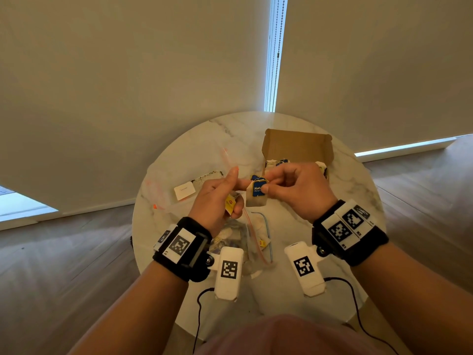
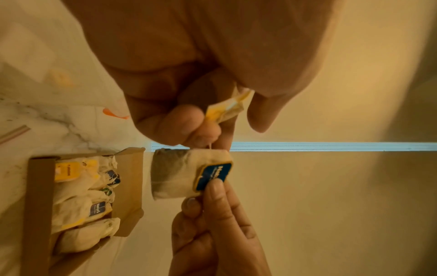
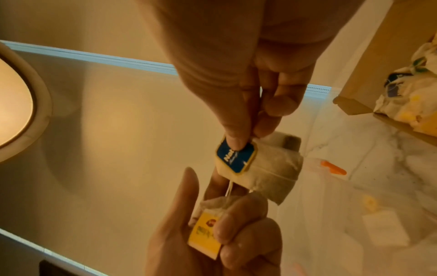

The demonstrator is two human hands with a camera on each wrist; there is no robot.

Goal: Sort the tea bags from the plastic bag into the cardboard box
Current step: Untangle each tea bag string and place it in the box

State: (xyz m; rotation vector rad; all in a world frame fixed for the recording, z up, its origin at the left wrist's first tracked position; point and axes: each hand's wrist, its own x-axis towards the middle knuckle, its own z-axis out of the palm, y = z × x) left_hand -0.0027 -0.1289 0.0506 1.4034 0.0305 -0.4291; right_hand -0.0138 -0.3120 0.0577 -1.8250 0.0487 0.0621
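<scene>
Above the table my right hand point(image 1: 266, 184) pinches a blue-tagged tea bag point(image 1: 256, 195) by its blue tag point(image 2: 214, 176) point(image 3: 236, 158). My left hand point(image 1: 236, 193) curls round a yellow-tagged tea bag point(image 1: 229, 203) point(image 3: 205, 237) point(image 2: 224, 110); its thumb points up. A thin string point(image 3: 229, 188) runs from the blue-tagged bag down to the left hand. The open cardboard box point(image 1: 297, 146) point(image 2: 38, 196) stands at the back right with several tea bags point(image 2: 82, 198) inside. The clear plastic bag point(image 1: 233, 239) lies under my left wrist with more tea bags in it.
The round marble table point(image 1: 353, 190) stands close to a pale wall. A white card point(image 1: 184, 191) lies left of the hands. A second clear zip bag point(image 1: 163, 190) with an orange slider point(image 3: 333, 168) lies at the table's left. A lone yellow-tagged bag point(image 1: 263, 243) rests near the plastic bag.
</scene>
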